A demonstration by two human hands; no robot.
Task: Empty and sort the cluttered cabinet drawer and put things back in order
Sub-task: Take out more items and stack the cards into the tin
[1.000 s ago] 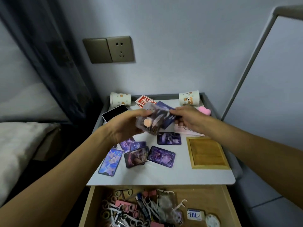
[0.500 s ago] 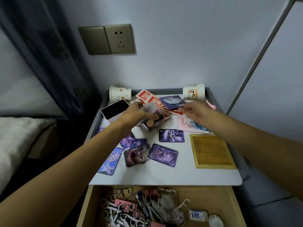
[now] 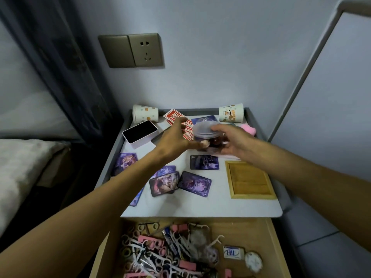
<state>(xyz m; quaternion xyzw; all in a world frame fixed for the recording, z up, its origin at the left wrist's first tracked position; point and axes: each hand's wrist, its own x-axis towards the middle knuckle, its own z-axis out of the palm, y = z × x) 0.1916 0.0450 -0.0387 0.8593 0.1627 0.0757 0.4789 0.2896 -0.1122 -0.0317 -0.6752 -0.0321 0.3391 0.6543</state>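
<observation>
**Sorting half done, drawer still full**

The drawer (image 3: 241, 227) stands open below the counter (image 3: 200, 206) and remains heavily cluttered: floss picks (image 3: 215, 241), pink clips (image 3: 149, 239) and small packets lie tangled in it, so by my judgement the emptying is well short of finished. Picture cards (image 3: 194, 183) are spread loosely over the counter, red playing cards (image 3: 174, 116) are fanned near the back, and a wooden tray (image 3: 250, 179) sits empty at the right; nothing looks grouped yet, and nothing has gone back.

A clear lidded jar (image 3: 207, 134) with small dark items inside is held above the back of the counter, between both hands; the right hand (image 3: 232, 142) grasps it, fingers curled over the lid and thumb below; the left hand (image 3: 175, 137) lies just beside it, thumb touching its lower side, fingers loose and clear of it.
</observation>
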